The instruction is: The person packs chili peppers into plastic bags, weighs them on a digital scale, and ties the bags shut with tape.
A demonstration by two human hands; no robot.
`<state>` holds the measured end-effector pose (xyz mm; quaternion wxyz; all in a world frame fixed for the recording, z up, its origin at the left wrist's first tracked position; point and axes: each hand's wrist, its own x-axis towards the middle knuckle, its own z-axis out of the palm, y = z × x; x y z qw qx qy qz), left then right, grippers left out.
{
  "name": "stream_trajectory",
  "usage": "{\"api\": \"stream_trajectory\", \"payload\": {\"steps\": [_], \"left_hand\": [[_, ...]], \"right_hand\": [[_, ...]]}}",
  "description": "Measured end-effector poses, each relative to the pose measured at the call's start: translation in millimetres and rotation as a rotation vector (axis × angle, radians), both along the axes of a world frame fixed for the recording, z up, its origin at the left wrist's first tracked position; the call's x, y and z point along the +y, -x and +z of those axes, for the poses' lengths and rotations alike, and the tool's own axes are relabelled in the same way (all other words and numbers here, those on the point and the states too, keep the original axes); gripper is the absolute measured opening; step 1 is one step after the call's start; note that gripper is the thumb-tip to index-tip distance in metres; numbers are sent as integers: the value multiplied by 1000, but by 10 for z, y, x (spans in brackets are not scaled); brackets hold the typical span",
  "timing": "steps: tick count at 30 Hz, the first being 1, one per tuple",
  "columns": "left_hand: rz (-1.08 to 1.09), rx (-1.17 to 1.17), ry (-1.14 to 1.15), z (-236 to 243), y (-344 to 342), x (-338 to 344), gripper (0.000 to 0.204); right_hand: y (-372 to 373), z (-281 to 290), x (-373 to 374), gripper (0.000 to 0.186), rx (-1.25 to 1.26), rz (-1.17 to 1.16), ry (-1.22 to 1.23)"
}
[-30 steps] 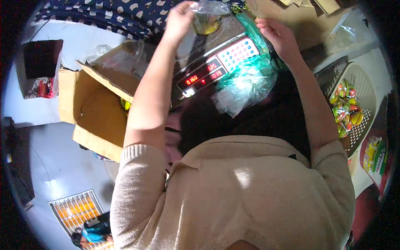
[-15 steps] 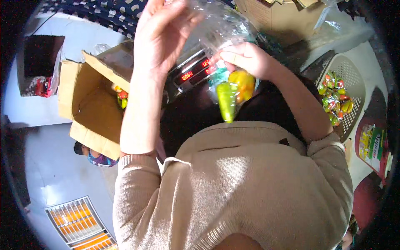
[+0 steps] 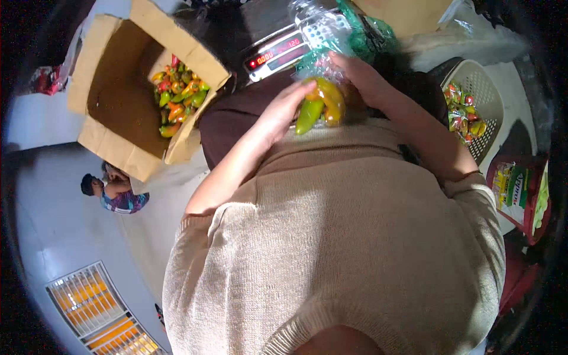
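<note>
1. A small clear plastic bag of green and yellow-orange peppers (image 3: 324,105) hangs in front of the person's waist, between the two hands.
2. The left hand (image 3: 283,110), partly curled, has its fingers against the bag's left side; whether it grips cannot be told.
3. The right hand (image 3: 362,78) has its fingers closed on the bag's gathered upper plastic.
4. Just beyond stands a digital scale with red lit figures (image 3: 277,54), near crumpled green plastic (image 3: 376,38).
5. To the left, an open brown cardboard box (image 3: 112,94) holds loose red, orange and green peppers (image 3: 180,97).
6. To the right, a pale perforated plastic basket (image 3: 496,103) holds bagged peppers (image 3: 463,115).
</note>
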<state>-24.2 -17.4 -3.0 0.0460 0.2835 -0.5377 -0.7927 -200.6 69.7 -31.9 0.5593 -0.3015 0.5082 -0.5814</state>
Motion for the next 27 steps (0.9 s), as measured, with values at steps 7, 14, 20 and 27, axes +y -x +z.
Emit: {"api": "stream_trajectory", "payload": {"steps": [7,14,20,27], "left_hand": [[-18,65,526,4,-169,12,21],[-17,125,451,-77,-311,-87,12],[68,443,182,248,-109,-113,27],[72,585,189,616,158,62,65]], "right_hand": [[-35,65,233,41,-149,240,-100],[-64,161,210,37,135,236,-23],[34,791,140,32,697,583,163],[-71,682,17,44,626,615,242]]}}
